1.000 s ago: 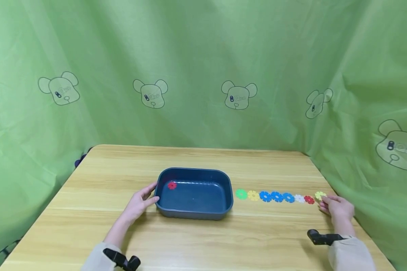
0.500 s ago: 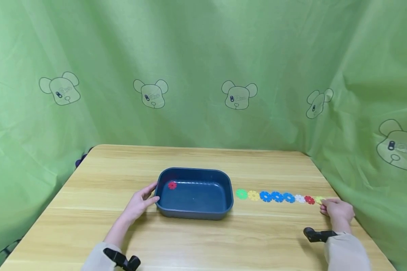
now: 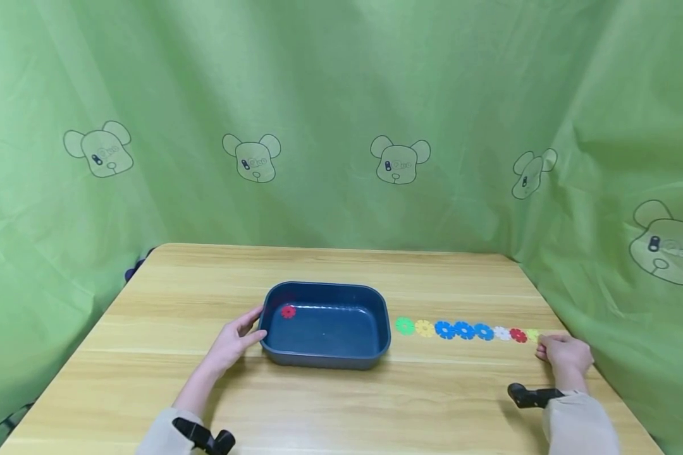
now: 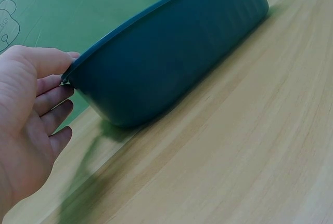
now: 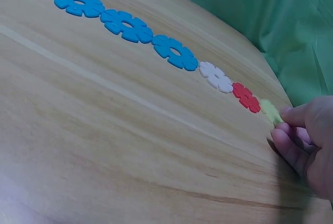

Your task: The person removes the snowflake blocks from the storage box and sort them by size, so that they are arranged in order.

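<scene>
My left hand [image 3: 230, 344] holds the left end of a dark blue plastic basin [image 3: 326, 362], thumb at the rim and fingers against the outer wall, as the left wrist view shows. Inside the basin lies a red snowflake disc [image 3: 288, 311]. At the far right, my right hand [image 3: 566, 357] pinches the edge of a yellow-green snowflake disc [image 5: 269, 110] between thumb and fingers. That disc ends a row on the table, right beside a red disc [image 5: 245, 97]. A white disc [image 5: 215, 77] comes before the red one.
Farther left in the row lie three blue discs [image 3: 464, 330], a yellow disc [image 3: 424, 328] and a green disc [image 3: 405, 326] near the basin. The wooden table [image 3: 341, 417] ends just right of my right hand. A green curtain [image 3: 330, 208] hangs behind.
My right hand has lowered the yellow-green disc and moved it slightly left to the red one, at the end of the row. My left hand and the basin have stayed still.
</scene>
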